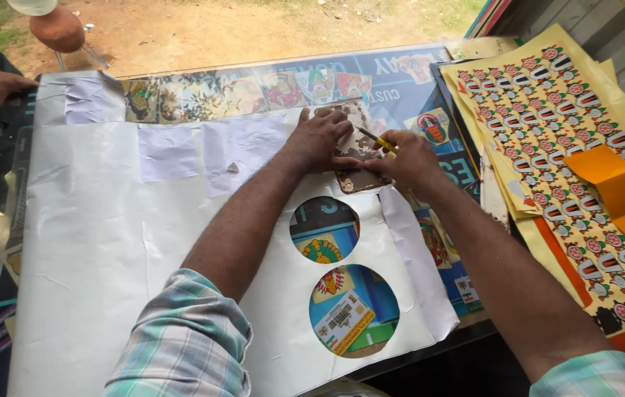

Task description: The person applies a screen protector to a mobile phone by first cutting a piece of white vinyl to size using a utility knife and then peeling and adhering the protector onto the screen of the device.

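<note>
I see a glass table [400,73] outside, with brown dirt ground [217,29] past it. Colourful pictures lie under the glass. A big white sheet [92,250] covers most of the table and has two round holes [325,229] cut in it. Yellow sticker sheets [547,125] are stacked beside it. My left hand [320,140] lies flat on a small worn card [356,151]. My right hand [408,158] pinches a yellow pencil [377,140] on that card.
</note>
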